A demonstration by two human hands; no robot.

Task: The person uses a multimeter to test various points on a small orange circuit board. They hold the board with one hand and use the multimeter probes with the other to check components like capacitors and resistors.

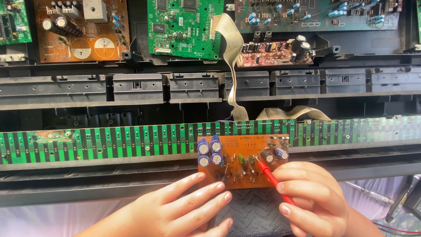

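Note:
A small orange circuit board (245, 173) with blue capacitors at its left end stands propped against a long green and black contact strip (131, 140). My right hand (313, 197) holds a red test probe (272, 177), whose tip touches the board near its middle right. My left hand (180, 210) rests at the board's lower left with fingers spread; a dark probe (222, 177) shows between its fingers, tip on the board, though the grip on it is unclear.
An opened black keyboard chassis (193, 87) fills the view. Brown (83, 30) and green (184, 26) circuit boards lie at the back, with grey ribbon cables (232, 61) running down. A screwdriver (372, 193) lies at the right on white cloth.

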